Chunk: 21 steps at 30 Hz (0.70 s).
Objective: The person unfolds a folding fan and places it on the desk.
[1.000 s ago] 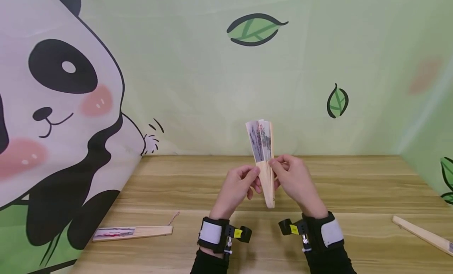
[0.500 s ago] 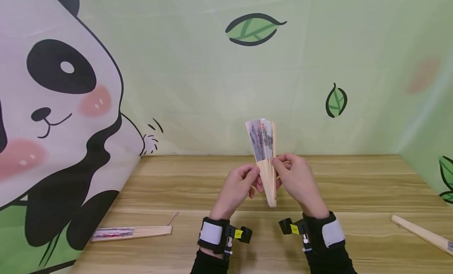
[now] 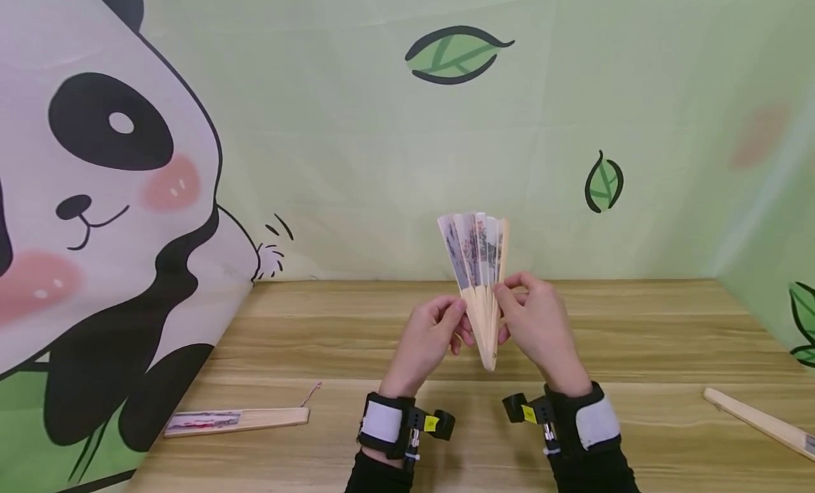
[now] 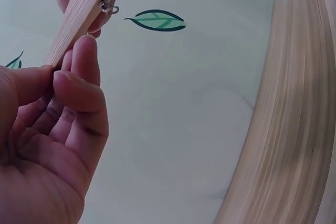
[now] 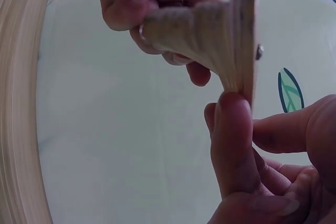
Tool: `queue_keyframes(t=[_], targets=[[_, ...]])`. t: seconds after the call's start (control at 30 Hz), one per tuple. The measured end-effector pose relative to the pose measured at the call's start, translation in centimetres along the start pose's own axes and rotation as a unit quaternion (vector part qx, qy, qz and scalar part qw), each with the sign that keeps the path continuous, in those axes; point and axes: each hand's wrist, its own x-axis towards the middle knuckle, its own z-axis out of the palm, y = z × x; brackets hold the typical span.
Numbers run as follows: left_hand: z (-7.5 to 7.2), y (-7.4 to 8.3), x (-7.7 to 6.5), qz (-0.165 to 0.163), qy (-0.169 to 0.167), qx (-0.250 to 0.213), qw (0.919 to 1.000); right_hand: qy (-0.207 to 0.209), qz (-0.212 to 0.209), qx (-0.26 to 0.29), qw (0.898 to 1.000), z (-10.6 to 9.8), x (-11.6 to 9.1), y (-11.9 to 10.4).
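Observation:
Both hands hold a folding fan [image 3: 482,295] upright above the table, partly spread, with printed pleats at the top and pale wooden ribs narrowing to the bottom. My left hand [image 3: 429,334] pinches its left edge between thumb and fingers. On the right edge, my right hand [image 3: 535,323] pinches the outer rib. The left wrist view shows the ribs [image 4: 84,17] and a small metal rivet with a ring near the pivot end. In the right wrist view, the stacked rib ends [image 5: 205,38] fan out between both hands.
A folded fan [image 3: 238,421] with a thin cord lies on the wooden table [image 3: 318,337] at the left. Another folded fan [image 3: 760,421] lies at the right, cut off by the frame edge. A printed cloth backdrop [image 3: 356,160] stands behind the table.
The fan has spread wider, showing more printed pleats. My right hand has moved slightly right with the outer rib, while my left hand has stayed nearly in place.

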Motion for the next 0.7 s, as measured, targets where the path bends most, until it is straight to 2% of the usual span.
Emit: queue_keyframes(t=[0.37,0.7], targets=[[0.11,-0.13,-0.03,0.008,0.013,0.011,0.9998,-0.002,0.012,0.010,1.000,-0.15,-0.07,-0.19],[0.02,-0.13,-0.22,0.008,0.004,0.011,0.9999,-0.004,0.019,0.012,1.000,-0.18,-0.16,-0.14]])
